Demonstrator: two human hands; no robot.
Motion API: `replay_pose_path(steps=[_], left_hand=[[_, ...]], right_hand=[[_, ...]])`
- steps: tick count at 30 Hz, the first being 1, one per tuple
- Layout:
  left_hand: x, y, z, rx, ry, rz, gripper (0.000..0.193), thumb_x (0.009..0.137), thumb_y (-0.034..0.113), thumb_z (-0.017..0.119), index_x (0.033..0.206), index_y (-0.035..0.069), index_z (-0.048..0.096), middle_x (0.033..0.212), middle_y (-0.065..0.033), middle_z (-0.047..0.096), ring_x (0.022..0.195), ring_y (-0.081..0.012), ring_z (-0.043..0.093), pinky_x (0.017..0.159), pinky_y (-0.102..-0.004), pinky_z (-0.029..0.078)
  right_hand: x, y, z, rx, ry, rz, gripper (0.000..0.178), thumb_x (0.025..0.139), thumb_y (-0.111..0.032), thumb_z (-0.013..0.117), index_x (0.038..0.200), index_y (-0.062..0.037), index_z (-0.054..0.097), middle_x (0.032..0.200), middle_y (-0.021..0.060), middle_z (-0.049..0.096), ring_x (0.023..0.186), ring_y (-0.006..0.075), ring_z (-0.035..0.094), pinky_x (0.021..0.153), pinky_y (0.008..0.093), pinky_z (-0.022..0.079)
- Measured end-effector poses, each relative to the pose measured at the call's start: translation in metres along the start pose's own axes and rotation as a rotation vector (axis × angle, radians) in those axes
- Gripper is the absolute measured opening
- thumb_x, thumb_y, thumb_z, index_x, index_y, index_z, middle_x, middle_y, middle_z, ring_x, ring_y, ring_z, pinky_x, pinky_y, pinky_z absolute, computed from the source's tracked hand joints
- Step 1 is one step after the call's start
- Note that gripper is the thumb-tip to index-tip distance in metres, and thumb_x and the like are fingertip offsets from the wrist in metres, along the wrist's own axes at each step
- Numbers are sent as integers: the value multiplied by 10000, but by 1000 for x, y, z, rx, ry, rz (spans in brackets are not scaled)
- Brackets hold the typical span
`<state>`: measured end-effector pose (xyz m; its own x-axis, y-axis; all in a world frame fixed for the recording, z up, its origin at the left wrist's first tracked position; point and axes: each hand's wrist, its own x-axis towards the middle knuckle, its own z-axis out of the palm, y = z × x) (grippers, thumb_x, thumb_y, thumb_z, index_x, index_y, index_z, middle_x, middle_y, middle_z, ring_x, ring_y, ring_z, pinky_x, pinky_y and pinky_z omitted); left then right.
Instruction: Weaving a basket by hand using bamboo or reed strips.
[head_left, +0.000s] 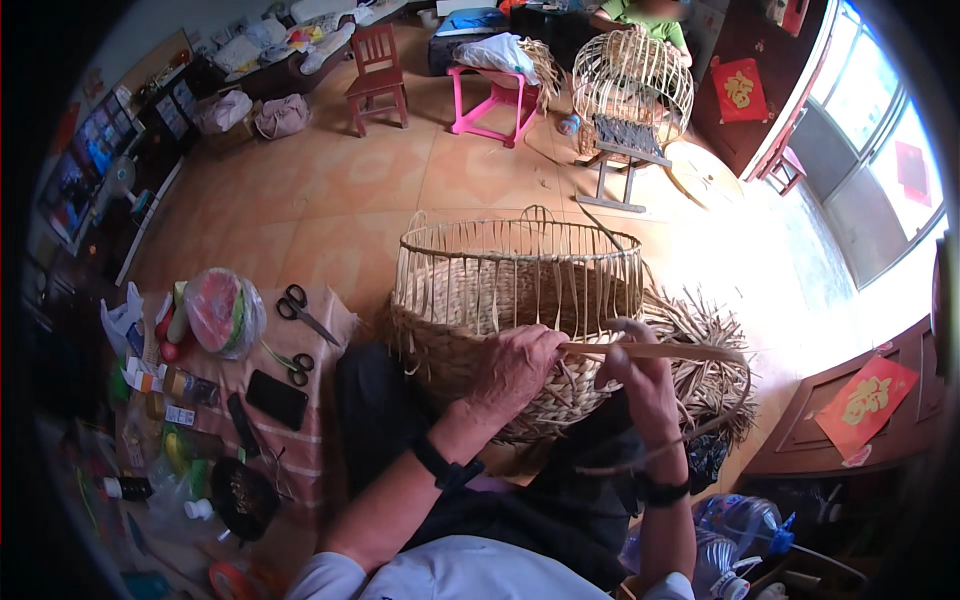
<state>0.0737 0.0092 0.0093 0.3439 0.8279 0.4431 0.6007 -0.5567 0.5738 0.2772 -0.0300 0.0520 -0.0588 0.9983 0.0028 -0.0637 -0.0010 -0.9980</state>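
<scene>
Basket (440, 345), in front of the wearer's legs (365, 420), looks part-done to me: lower wall densely woven, open uprights below the rim (520, 257) presumably left to fill, left hand (520, 365) pinching a strip (680, 351), right hand's (643, 385) fingers bent around it.

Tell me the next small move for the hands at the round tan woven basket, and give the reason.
Probably lower the flat tan fibre strip toward the near side of the round tan woven basket: the left hand and right hand hold it close by, its rest curves away past the right hand, and gaps show between pale upright strands higher up.
</scene>
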Motion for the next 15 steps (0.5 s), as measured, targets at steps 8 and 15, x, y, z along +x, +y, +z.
replay_pose_path(steps=[8,15], left_hand=[[-2,15,19,298,-102,-28,716,879,250,749,1447,-47,430,962,-214,664,882,-385,654,795,-473,515],[-22,-11,76,534,-29,-173,481,843,314,725,1175,-4,583,1145,-197,620,1034,-362,608,921,-518,446]], right_hand=[[97,2,11,-18,-33,-126,278,1030,-272,617,1067,1,655,862,47,666,777,146,645,711,317,526],[94,-6,44,-1034,-130,-574,87,914,-133,630,938,-78,693,949,142,647,781,365,651,623,455,490]])
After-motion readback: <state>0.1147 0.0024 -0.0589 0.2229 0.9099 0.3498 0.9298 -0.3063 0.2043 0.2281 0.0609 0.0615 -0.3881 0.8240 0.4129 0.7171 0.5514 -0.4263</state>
